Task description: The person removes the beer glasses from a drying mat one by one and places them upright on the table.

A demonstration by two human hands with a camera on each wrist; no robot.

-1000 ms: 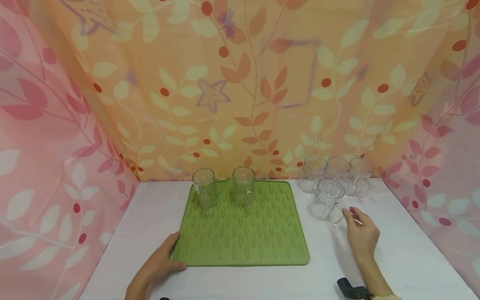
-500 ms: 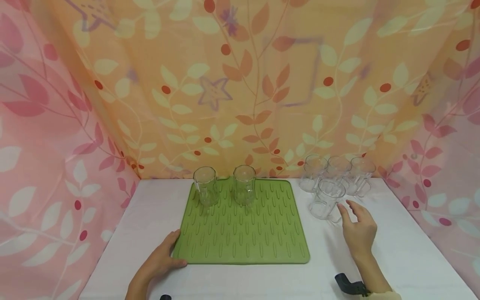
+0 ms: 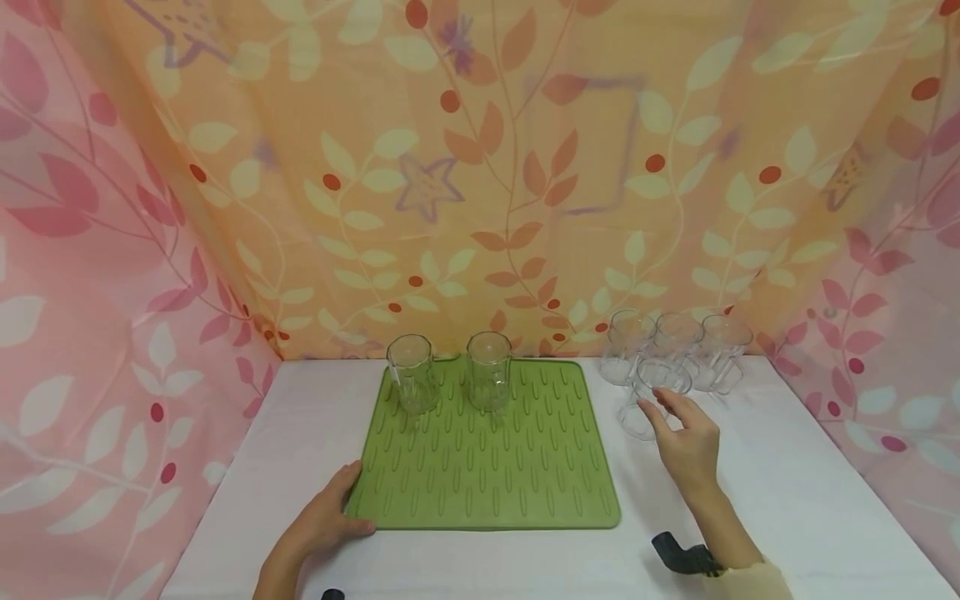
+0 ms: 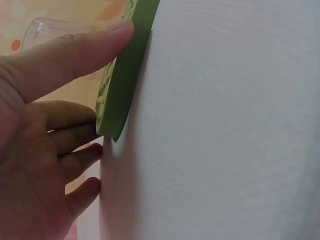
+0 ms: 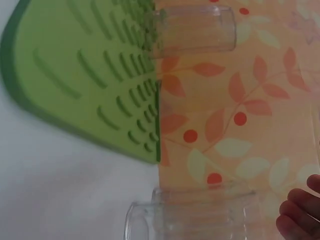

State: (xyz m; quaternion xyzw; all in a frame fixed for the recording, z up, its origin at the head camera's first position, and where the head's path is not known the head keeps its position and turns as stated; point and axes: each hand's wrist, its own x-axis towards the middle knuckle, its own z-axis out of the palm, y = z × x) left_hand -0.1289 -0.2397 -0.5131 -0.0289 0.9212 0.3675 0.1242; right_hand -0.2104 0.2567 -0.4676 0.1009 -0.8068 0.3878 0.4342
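Observation:
My left hand [image 3: 324, 517] rests at the near left corner of the green ridged mat [image 3: 487, 467]. In the left wrist view, its outstretched thumb lies over the mat's thick edge [image 4: 125, 80] and its fingertips touch the corner. My right hand [image 3: 690, 446] is at the front clear glass mug [image 3: 636, 421], thumb and fingers apart, hiding part of the mug. Whether it touches the glass cannot be told. The right wrist view has only some bent fingers [image 5: 300, 212] beside a glass mug [image 5: 200, 215]. Two glass mugs, one left [image 3: 414, 375] and one right [image 3: 489, 375], stand along the mat's far side.
Behind the front mug, three more glass mugs stand close together, the left one [image 3: 628, 346], the middle one [image 3: 678, 332] and the right one [image 3: 726, 346]. A white cloth [image 3: 810, 500] covers the table. Patterned curtain [image 3: 525, 167] encloses the back and both sides.
My right hand has drawn back from the handle side of the front mug, then moved left and over it. The mug stays in place. My left hand has stayed at the mat's corner.

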